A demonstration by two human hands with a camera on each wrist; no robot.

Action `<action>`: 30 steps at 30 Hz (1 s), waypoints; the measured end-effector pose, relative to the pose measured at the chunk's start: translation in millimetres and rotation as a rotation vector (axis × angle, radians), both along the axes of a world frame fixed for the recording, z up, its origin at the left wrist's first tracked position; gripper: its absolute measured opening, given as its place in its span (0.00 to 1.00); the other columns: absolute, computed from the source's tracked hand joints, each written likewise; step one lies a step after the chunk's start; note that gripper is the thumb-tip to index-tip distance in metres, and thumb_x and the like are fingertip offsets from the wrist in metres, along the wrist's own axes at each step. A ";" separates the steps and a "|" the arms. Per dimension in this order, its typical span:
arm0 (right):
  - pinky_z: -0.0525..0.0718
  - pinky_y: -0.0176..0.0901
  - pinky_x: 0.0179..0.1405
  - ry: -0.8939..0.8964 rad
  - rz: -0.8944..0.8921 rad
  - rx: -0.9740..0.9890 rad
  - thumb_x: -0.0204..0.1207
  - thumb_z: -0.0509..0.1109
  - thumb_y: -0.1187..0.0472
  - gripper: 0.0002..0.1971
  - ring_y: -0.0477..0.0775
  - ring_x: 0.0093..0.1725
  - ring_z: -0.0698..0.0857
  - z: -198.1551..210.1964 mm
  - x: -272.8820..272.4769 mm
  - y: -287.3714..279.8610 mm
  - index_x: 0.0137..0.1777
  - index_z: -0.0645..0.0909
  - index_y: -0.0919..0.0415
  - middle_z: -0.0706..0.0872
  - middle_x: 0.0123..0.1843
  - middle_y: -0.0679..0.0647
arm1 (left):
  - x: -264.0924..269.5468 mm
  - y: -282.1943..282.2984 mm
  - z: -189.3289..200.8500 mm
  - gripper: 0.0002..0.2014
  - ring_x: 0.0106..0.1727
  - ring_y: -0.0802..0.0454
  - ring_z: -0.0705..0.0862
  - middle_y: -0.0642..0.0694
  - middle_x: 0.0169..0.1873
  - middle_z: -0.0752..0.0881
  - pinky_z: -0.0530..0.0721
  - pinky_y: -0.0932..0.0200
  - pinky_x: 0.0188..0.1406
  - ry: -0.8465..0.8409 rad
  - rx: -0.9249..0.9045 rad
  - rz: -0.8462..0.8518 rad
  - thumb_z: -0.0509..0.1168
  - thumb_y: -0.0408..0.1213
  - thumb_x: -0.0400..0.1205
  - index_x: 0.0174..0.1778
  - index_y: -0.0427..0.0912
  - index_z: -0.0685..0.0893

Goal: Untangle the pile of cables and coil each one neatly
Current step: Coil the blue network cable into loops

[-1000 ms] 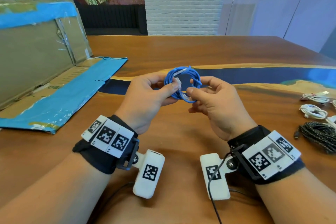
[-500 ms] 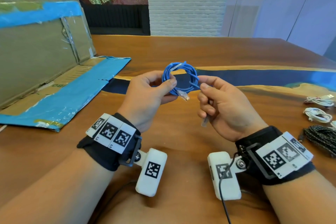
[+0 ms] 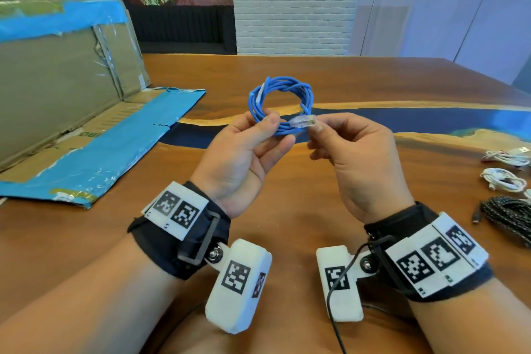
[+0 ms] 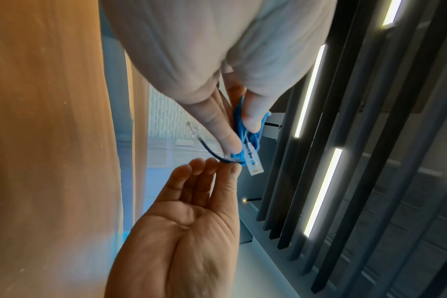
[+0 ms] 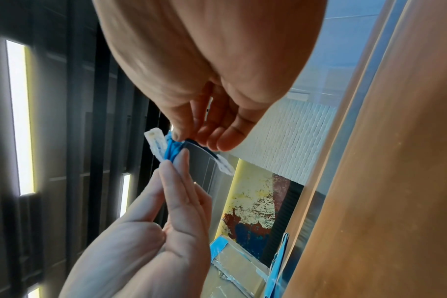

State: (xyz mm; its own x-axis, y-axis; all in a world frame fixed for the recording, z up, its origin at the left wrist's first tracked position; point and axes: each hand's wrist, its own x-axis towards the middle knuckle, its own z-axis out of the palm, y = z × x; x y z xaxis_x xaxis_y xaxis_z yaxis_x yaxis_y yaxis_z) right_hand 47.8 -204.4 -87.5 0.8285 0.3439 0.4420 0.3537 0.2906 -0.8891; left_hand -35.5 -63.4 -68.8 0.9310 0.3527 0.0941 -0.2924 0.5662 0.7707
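Observation:
A blue network cable point(image 3: 280, 100), wound into a small coil, is held up above the wooden table point(image 3: 373, 80). My left hand point(image 3: 273, 127) pinches the coil's lower left side between thumb and fingers. My right hand point(image 3: 318, 125) pinches the cable's clear plug point(image 3: 302, 121) at the coil's lower right. In the left wrist view the left hand point(image 4: 239, 131) clamps the blue strands point(image 4: 240, 121) and the plug point(image 4: 253, 162) sticks out beside the right fingertips point(image 4: 231, 168). The right wrist view shows the right hand point(image 5: 185, 139) at the blue bundle point(image 5: 172, 153), with a second clear plug point(image 5: 225, 167) beyond.
A flattened cardboard box with blue tape point(image 3: 86, 138) lies at the left. At the right edge lie two coiled white cables point(image 3: 502, 181) point(image 3: 508, 156) and a coiled black braided cable point(image 3: 511, 218). A blue resin strip point(image 3: 431, 121) crosses the table.
The coil has risen a little. My right hand left the coil's right side and now pinches the clear plug, which hung loose under my left thumb half a second ago.

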 end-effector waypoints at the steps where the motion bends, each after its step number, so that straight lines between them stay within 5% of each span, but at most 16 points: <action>1: 0.87 0.45 0.40 0.030 0.014 0.031 0.77 0.78 0.61 0.02 0.55 0.43 0.88 0.0 -1.4 1.1 0.45 0.92 0.58 0.92 0.41 0.57 | -0.6 -0.6 0.4 0.03 0.50 0.48 0.92 0.37 0.51 0.92 0.92 0.62 0.42 -0.004 -0.007 -0.003 0.69 0.31 0.81 0.48 0.40 0.86; 4: 0.89 0.49 0.45 0.127 0.087 0.091 0.73 0.76 0.56 0.10 0.60 0.50 0.91 -0.6 -4.3 2.6 0.48 0.93 0.61 0.94 0.48 0.64 | -1.2 -1.6 2.2 0.04 0.49 0.48 0.93 0.37 0.51 0.92 0.92 0.63 0.42 -0.016 0.000 0.001 0.70 0.32 0.79 0.48 0.40 0.86; 8: 0.91 0.47 0.45 0.282 0.257 0.172 0.81 0.69 0.65 0.08 0.59 0.49 0.91 2.7 -10.0 2.8 0.52 0.90 0.66 0.93 0.50 0.63 | -1.0 -2.7 0.1 0.05 0.50 0.47 0.93 0.37 0.51 0.93 0.91 0.62 0.42 -0.013 0.075 0.019 0.69 0.31 0.81 0.51 0.40 0.86; 15: 0.86 0.47 0.46 0.402 0.383 0.211 0.77 0.76 0.59 0.21 0.58 0.50 0.90 6.5 -7.9 -1.2 0.68 0.77 0.63 0.91 0.58 0.65 | -2.6 1.1 2.8 0.12 0.43 0.44 0.93 0.37 0.46 0.93 0.91 0.61 0.38 0.009 0.240 0.082 0.69 0.26 0.83 0.61 0.37 0.78; 19: 0.81 0.43 0.40 0.410 0.371 0.139 0.64 0.78 0.62 0.26 0.54 0.45 0.91 8.4 -7.6 -2.5 0.63 0.78 0.61 0.93 0.55 0.63 | -2.4 3.7 1.4 0.17 0.43 0.44 0.94 0.37 0.45 0.94 0.90 0.60 0.37 0.045 0.326 0.094 0.70 0.28 0.83 0.66 0.35 0.75; 30: 0.81 0.39 0.33 0.481 0.338 0.078 0.69 0.74 0.58 0.15 0.53 0.43 0.86 2.6 -8.9 0.7 0.55 0.87 0.61 0.92 0.47 0.57 | -0.4 6.8 -3.2 0.12 0.42 0.46 0.93 0.37 0.43 0.94 0.89 0.59 0.34 0.070 0.530 0.159 0.74 0.29 0.80 0.57 0.36 0.82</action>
